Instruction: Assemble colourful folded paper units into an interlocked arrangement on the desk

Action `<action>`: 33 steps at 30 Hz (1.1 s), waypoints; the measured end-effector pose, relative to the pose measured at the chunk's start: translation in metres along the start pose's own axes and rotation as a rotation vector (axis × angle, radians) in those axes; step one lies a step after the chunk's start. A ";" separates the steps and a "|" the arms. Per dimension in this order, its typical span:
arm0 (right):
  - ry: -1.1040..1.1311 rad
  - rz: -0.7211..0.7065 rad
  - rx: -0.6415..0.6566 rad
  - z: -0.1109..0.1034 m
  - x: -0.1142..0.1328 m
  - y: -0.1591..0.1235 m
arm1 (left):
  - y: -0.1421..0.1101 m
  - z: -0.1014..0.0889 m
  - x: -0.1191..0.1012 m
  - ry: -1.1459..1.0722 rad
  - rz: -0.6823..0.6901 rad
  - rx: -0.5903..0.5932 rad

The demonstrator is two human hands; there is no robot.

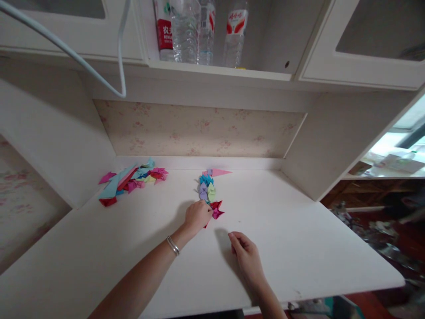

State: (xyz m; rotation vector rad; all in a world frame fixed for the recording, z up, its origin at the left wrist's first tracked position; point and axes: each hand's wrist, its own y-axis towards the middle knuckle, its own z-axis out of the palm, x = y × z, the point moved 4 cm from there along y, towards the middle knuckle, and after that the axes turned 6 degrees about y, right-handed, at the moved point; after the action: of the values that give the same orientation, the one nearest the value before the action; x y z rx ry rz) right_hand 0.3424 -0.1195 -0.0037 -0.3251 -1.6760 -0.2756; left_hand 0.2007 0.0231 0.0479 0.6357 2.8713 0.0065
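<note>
A chain of folded paper pieces (207,191) in pink, blue, purple, green and red lies on the white desk (299,239), running from the back toward me. My left hand (197,215) has its fingers closed on the red piece (216,209) at the near end of the chain. A silver bracelet (173,245) circles that wrist. My right hand (245,254) rests on the desk a little nearer and to the right, fingers curled in, with nothing visible in it.
A heap of loose coloured paper pieces (130,180) lies at the back left of the desk. Water bottles (199,31) stand on the shelf above. A white cable (83,62) hangs at upper left. The desk's right edge drops to a cluttered floor (381,230).
</note>
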 end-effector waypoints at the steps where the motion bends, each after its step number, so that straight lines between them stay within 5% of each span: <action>1: -0.005 0.001 0.000 0.000 -0.001 0.000 | 0.000 0.000 0.000 -0.002 -0.003 0.002; 11: -0.016 -0.008 -0.024 0.000 0.002 0.000 | -0.007 -0.016 0.009 -0.058 -0.017 -0.079; 17: -0.026 0.014 -0.025 0.001 0.004 -0.001 | -0.025 -0.026 0.061 -0.177 -0.122 -0.137; 25: -0.090 0.023 0.000 0.006 0.002 0.000 | -0.054 0.000 0.152 -0.589 -0.238 -0.099; 33: -0.146 0.032 0.077 0.042 0.011 0.003 | -0.066 0.004 0.162 -0.831 -0.230 -0.016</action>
State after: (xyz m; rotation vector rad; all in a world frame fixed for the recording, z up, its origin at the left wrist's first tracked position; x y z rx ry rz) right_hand 0.3037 -0.1012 0.0022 -0.3205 -1.8184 -0.1665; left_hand 0.0305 0.0309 0.0092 0.2119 2.1097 -0.2146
